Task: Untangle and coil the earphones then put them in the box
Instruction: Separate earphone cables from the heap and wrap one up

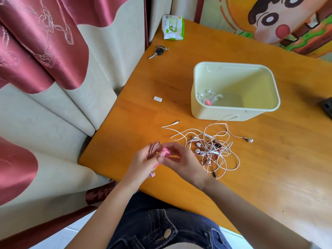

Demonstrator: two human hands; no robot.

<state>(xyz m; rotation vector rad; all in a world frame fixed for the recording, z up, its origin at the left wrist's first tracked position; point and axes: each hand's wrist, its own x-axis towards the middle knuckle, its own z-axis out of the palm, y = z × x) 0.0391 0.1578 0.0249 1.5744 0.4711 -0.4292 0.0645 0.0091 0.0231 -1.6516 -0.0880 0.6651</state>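
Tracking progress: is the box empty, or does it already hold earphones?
Not empty. The box has no lid on, and a bundle of white earphones with a pink bit lies in its near-left corner.

Bare forearms and wrists: left hand (143, 159) comes in from 7 o'clock, right hand (185, 160) from 5 o'clock. Dark navy denim jeans (149, 220) at 6 o'clock, with lighter stitched seams, a pocket edge and faded creases. Round pale metal button (168, 233) at the waistband. Pale strip of cloth (179, 246) at the bottom edge, garment unclear.
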